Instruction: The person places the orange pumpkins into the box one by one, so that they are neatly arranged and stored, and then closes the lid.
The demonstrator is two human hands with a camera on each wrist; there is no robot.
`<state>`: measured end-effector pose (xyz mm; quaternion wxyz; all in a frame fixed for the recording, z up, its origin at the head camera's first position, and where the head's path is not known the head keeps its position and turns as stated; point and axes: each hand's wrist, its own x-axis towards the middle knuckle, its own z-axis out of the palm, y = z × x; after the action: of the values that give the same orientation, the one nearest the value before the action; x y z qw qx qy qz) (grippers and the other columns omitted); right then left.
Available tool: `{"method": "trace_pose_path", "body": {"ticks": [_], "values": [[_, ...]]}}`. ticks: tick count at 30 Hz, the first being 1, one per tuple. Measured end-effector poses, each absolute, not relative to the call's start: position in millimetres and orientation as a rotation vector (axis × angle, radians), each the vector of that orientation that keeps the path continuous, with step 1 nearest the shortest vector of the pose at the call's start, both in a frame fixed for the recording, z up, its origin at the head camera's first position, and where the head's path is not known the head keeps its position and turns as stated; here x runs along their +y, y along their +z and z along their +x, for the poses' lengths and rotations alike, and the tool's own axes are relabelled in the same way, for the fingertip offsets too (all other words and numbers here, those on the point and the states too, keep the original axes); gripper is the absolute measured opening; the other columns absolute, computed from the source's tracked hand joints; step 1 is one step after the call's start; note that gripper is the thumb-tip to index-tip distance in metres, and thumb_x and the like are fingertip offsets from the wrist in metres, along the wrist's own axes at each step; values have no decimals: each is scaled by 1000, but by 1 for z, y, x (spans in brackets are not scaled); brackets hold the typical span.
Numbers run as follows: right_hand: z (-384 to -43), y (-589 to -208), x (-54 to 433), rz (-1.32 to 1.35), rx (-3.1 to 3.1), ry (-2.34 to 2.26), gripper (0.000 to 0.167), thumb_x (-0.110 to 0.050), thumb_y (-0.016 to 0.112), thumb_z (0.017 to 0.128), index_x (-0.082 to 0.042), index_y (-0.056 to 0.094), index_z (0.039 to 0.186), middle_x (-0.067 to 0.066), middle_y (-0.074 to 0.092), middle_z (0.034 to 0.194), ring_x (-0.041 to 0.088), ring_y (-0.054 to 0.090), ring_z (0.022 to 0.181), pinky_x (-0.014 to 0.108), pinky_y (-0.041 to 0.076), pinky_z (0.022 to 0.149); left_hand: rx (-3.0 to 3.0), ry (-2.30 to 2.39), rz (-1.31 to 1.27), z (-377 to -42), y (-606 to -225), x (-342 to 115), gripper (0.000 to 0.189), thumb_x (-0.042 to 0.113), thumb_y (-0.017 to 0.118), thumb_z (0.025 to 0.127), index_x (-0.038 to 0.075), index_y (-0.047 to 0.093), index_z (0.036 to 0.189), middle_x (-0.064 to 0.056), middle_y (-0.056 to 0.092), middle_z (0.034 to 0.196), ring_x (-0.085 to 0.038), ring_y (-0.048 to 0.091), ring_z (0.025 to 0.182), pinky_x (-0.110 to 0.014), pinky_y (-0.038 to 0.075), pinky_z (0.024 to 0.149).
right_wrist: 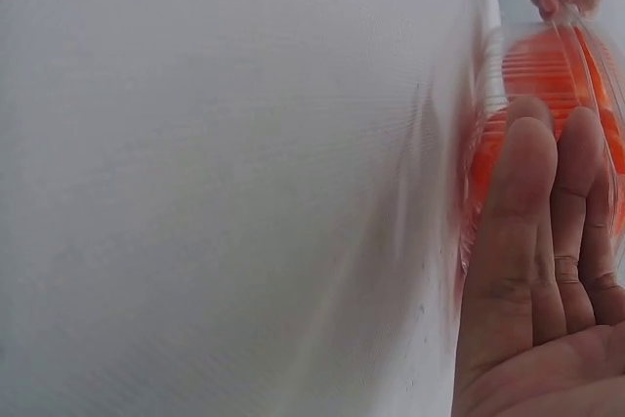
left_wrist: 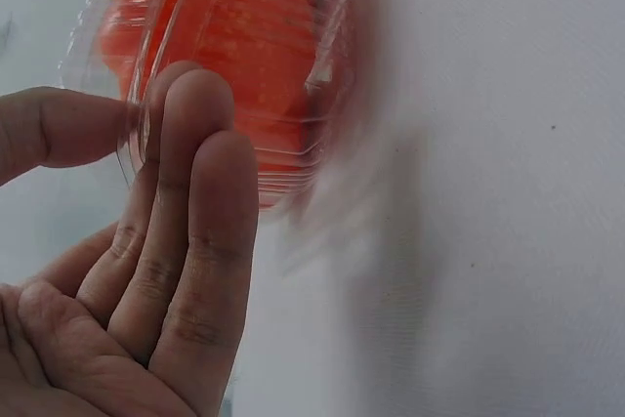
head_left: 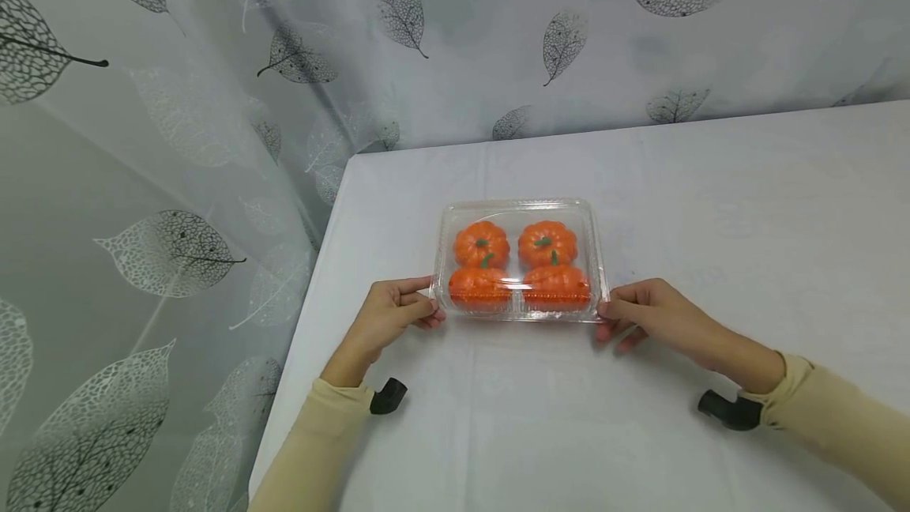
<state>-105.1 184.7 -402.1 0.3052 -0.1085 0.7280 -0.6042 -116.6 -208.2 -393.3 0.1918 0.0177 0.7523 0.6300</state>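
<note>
A clear plastic clamshell box with its lid down sits on the white table, several small orange pumpkins with green stems inside. My left hand pinches the rim at the box's near left corner. In the left wrist view, the thumb lies on one side of that rim and the fingers on the other. At the near right corner, my right hand grips the rim, thumb on top. The right wrist view shows its fingers against the ribbed side; its thumb is hidden there.
White cloth covers the table, whose left edge runs down beside my left forearm. A grey curtain with leaf prints hangs behind and to the left. Black wrist mounts stick out from both cream sleeves.
</note>
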Motion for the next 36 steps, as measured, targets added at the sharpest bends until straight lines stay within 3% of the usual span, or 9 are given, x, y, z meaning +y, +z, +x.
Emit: {"method": "trace_pose_path", "body": {"ticks": [10, 18, 36], "values": [[-105, -403, 186, -293, 1907, -1619, 31, -17, 61, 101, 13, 68, 104, 17, 72, 90, 23, 70, 87, 40, 59, 75, 2072, 1709, 113, -119, -392, -215, 55, 1, 70, 93, -12, 49, 142, -17, 75, 94, -20, 74, 84, -36, 59, 80], [-102, -404, 182, -275, 1920, -1645, 30, -15, 62, 100, 15, 67, 102, 15, 72, 84, 22, 70, 82, 39, 59, 72, 2069, 1764, 61, -119, -394, -213, 51, 0, 71, 90, -12, 55, 137, -15, 75, 90, -18, 73, 81, -34, 59, 78], [-102, -407, 176, -231, 1972, -1653, 29, -12, 63, 97, 17, 64, 94, 11, 69, 75, 22, 68, 76, 35, 59, 72, 2063, 1767, -109, -123, -400, -208, 26, 0, 63, 86, -12, 60, 110, -15, 73, 81, -20, 73, 72, -33, 59, 70]]}}
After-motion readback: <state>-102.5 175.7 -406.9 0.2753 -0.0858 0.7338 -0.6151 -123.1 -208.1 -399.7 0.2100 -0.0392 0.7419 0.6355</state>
